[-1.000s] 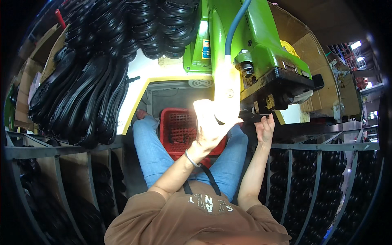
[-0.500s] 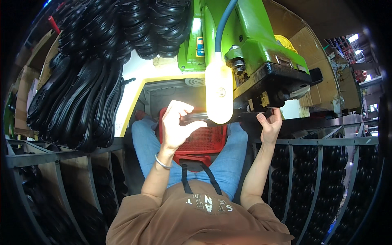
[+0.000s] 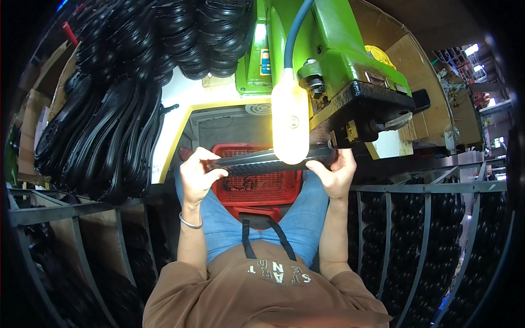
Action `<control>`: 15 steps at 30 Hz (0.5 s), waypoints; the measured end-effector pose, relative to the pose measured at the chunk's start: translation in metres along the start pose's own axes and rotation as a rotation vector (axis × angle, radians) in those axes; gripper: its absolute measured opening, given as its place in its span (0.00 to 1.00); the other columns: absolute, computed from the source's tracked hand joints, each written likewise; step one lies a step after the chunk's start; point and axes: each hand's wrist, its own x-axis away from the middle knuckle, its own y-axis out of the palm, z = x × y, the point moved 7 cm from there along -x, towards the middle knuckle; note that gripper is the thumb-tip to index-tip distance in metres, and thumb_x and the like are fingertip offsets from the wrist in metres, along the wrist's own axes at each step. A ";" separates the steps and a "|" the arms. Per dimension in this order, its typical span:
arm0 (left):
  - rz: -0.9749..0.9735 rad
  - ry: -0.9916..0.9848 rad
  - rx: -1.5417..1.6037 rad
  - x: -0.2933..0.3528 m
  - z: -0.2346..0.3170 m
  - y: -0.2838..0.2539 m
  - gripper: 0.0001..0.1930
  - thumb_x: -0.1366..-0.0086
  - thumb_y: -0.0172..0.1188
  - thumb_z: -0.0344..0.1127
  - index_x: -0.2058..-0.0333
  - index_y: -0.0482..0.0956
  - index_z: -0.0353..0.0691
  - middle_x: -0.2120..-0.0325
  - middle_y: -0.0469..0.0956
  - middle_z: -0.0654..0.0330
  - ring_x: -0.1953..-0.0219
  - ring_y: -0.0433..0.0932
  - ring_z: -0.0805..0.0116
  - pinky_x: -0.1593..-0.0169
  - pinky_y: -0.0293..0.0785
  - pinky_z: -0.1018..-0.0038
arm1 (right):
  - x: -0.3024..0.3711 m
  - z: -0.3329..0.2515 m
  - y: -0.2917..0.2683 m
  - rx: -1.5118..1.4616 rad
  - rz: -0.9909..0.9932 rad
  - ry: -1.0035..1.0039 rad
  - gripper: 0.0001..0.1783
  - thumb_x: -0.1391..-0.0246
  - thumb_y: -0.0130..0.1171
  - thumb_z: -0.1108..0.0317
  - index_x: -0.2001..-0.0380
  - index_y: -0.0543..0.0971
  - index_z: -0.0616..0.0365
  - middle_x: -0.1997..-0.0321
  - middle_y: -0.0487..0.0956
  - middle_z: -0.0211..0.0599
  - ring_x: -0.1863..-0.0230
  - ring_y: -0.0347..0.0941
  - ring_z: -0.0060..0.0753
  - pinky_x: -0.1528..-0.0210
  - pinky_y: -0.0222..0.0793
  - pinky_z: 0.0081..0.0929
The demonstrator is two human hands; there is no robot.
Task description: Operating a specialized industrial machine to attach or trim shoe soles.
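Note:
A black shoe sole (image 3: pixel 249 164) with a ridged edge stretches across between my two hands. Its one end is pinched by my left hand (image 3: pixel 198 177), thumb below and fingers above. At its other end, my right hand (image 3: pixel 337 177) grips it with the thumb in front, just below the black head (image 3: pixel 363 112) of a green sewing-type machine (image 3: pixel 350 49). A glowing lamp (image 3: pixel 290 126) hangs in front of the sole's middle and hides part of it. I cannot tell whether the sole touches the machine.
Stacked black soles (image 3: pixel 104 131) cover the white table (image 3: pixel 174 117) at left. Below the sole, a red plastic basket (image 3: pixel 260 197) sits between my knees. Metal racks (image 3: pixel 426 189) filled with black soles flank me. A cardboard box (image 3: pixel 432 109) stands behind the machine.
Both hands have shifted left, the left one also lower. My right hand has come nearer with its end, and more of the sole's ridged edge shows.

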 end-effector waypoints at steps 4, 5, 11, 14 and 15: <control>0.052 -0.018 0.044 0.013 -0.014 -0.017 0.16 0.56 0.69 0.16 0.69 0.74 0.34 0.74 0.74 0.65 0.72 0.72 0.79 0.66 0.68 0.82 | 0.003 -0.007 0.021 0.086 -0.061 -0.052 0.28 0.65 0.71 0.81 0.57 0.72 0.63 0.63 0.78 0.34 0.61 0.75 0.24 0.57 0.72 0.21; 0.056 -0.018 0.040 0.015 -0.016 -0.017 0.16 0.56 0.69 0.16 0.69 0.74 0.34 0.74 0.74 0.65 0.72 0.72 0.79 0.66 0.68 0.82 | 0.003 -0.007 0.022 0.082 -0.065 -0.051 0.28 0.65 0.71 0.81 0.57 0.72 0.63 0.63 0.78 0.34 0.61 0.75 0.24 0.57 0.72 0.21; 0.076 0.245 -0.310 -0.002 0.023 0.043 0.21 0.63 0.78 0.31 0.71 0.74 0.37 0.73 0.72 0.60 0.71 0.72 0.67 0.67 0.70 0.74 | 0.003 0.009 -0.023 -0.045 0.066 -0.044 0.31 0.66 0.70 0.85 0.55 0.69 0.63 0.58 0.75 0.36 0.56 0.73 0.26 0.54 0.72 0.23; 0.098 0.303 -0.375 -0.016 0.031 0.078 0.22 0.64 0.78 0.36 0.72 0.75 0.38 0.74 0.72 0.58 0.70 0.72 0.62 0.63 0.70 0.69 | 0.002 0.010 -0.056 0.015 0.124 -0.095 0.31 0.63 0.70 0.83 0.54 0.69 0.63 0.57 0.74 0.36 0.57 0.72 0.26 0.51 0.70 0.24; 0.103 0.328 -0.398 -0.020 0.029 0.089 0.22 0.63 0.78 0.37 0.72 0.75 0.38 0.74 0.72 0.58 0.70 0.72 0.61 0.62 0.69 0.68 | 0.003 0.009 -0.068 0.004 0.177 -0.103 0.31 0.63 0.71 0.82 0.54 0.69 0.63 0.57 0.74 0.35 0.56 0.72 0.27 0.51 0.69 0.23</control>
